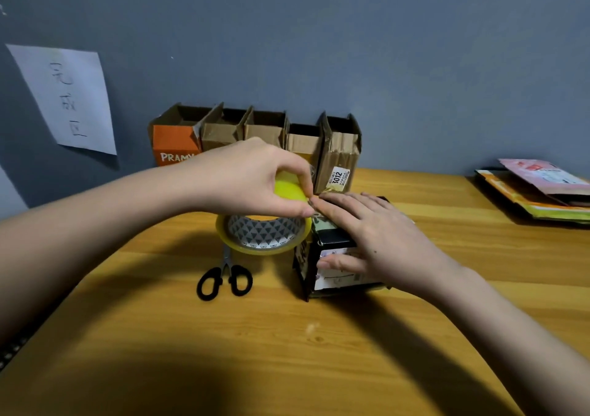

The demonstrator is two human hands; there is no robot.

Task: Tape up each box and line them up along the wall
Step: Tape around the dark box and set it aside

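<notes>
L hand pinches tape roll, feeding strip; R hand flat, fingers straight, steadying dark box for sealing.

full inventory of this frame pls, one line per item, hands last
boxes: five, brown, one orange, row against the wall, tops open
black box: one, on the table under the right hand
tape roll: one, yellow, held up left of the black box
scissors: one, black handles, on the table below the roll
paper sign: one, white, on the wall
flat cartons: a stack, mixed colours, far right
table: one, wood
left hand: holds the tape roll
right hand: presses the black box
</notes>
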